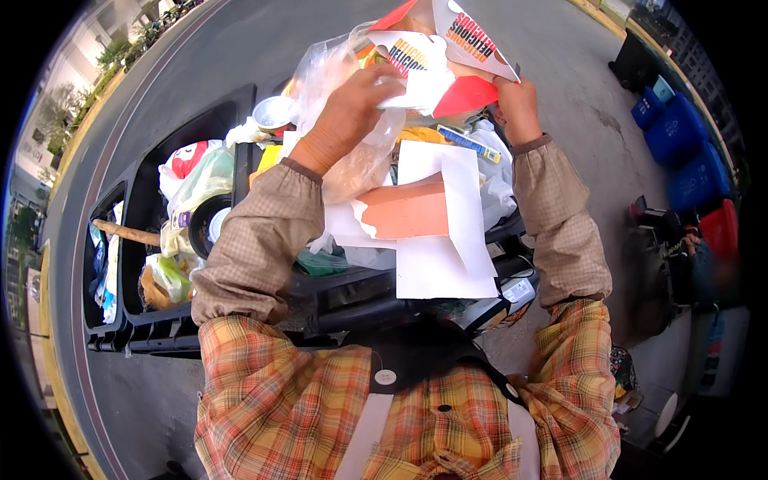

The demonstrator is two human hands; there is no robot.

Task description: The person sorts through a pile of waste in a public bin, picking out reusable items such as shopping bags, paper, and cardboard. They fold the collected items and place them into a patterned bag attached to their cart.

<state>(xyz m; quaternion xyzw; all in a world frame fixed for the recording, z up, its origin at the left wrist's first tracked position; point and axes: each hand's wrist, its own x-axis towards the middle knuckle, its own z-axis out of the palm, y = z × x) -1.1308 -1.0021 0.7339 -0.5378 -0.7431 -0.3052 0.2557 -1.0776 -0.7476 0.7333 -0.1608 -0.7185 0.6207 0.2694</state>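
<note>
A red and white printed cardboard food carton [480, 48] is held up between my two hands, partly unfolded. My left hand [352, 112] is closed on its lower left part. At the right-hand edge, my right hand [516, 108] grips a corner, with some of its fingers hidden behind the card. A clear, crumpled plastic bag [324, 76] hangs beside and below my left hand; whether that hand also holds it, I cannot tell. Beneath my hands, a torn white cardboard sheet [468, 208] with a bare brown patch lies on the heap of rubbish.
Black bins [240, 112] full of bagged waste stand before me. They hold a wooden stick [128, 233], a black round container [206, 226] and a clear plastic cup [274, 112]. Blue bins [680, 132] and a red bin [720, 230] stand on the right.
</note>
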